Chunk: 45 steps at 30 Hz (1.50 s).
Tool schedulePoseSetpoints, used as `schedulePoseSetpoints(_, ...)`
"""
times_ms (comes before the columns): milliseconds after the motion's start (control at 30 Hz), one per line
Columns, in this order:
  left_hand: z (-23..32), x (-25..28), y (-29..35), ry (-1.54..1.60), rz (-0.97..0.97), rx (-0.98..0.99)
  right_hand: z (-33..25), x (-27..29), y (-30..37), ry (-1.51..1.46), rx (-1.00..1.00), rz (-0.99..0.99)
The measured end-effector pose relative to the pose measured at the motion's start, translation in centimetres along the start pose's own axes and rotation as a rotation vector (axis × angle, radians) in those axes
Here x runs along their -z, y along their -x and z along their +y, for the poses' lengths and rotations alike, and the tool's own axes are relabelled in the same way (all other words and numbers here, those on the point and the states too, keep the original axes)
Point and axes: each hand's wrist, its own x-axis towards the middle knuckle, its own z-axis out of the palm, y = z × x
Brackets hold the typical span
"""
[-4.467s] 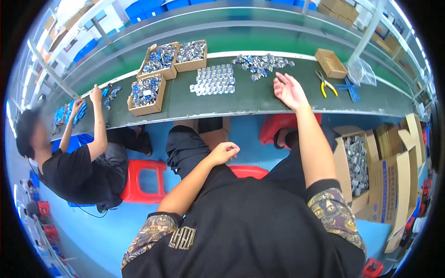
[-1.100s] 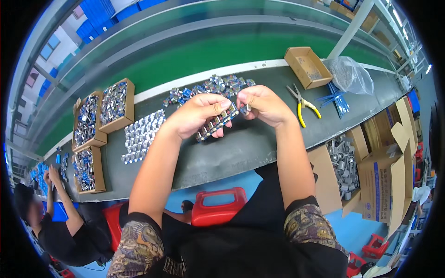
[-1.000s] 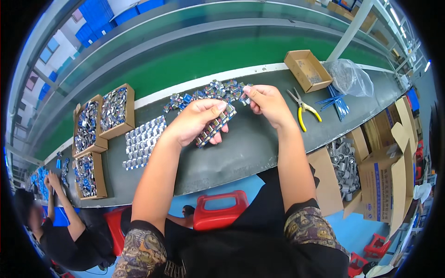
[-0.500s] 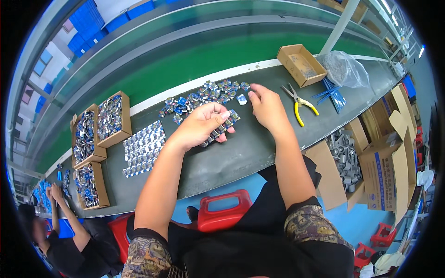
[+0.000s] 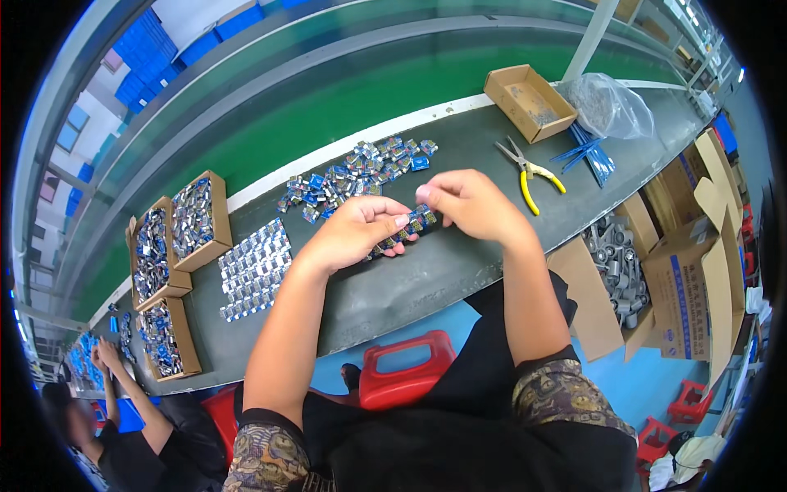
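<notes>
My left hand is closed round a row of small blue-and-silver electronic components lined up side by side. At the row's right end, my right hand has thumb and fingers pinched together; its fingertips mostly hide the component there. Just beyond both hands lies a loose heap of similar components on the dark bench. Left of my left forearm, more components stand in neat rows, silvery sides up.
Three cardboard boxes of components stand at left, one box nearest the rows. At right lie yellow-handled pliers, blue ties, a cardboard tray and a clear bag. A carton of grey parts stands below; a co-worker sits left.
My right hand has come from beside the heap to the right end of the row in my left hand. Its fingers have closed there. The view has shifted slightly.
</notes>
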Motion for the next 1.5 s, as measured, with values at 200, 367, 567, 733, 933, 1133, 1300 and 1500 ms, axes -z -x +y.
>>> schedulePoseSetpoints(200,0.8,0.1,0.5,-0.048,-0.055,0.11,0.3,0.5,0.2,-0.152,0.048,-0.323)
schedulePoseSetpoints(367,1.3,0.0,1.1,0.074,-0.112,0.012,0.9,-0.3,0.7,-0.454,0.046,-0.414)
schedulePoseSetpoints(567,1.6,-0.1,1.2,0.25,0.1,-0.089,0.4,0.1,0.2,-0.352,-0.037,-0.106)
schedulePoseSetpoints(733,1.7,-0.2,0.8,0.172,0.096,0.009,2.6,1.2,-0.8,0.056,-0.144,0.219)
schedulePoseSetpoints(933,1.1,-0.4,0.2,0.116,-0.005,0.062,3.0,0.2,-1.2,0.224,0.129,0.682)
schedulePoseSetpoints(1133,0.4,-0.1,0.3,0.002,-0.028,0.126,-0.4,0.6,1.1,-0.028,-0.015,-0.202)
schedulePoseSetpoints(1300,0.5,-0.1,0.2,-0.059,-0.064,0.113,0.1,0.2,1.0,-0.092,0.02,-0.366)
schedulePoseSetpoints(1500,1.0,0.6,1.0,0.107,-0.131,0.012,0.1,-0.6,1.2,-0.419,0.06,-0.45)
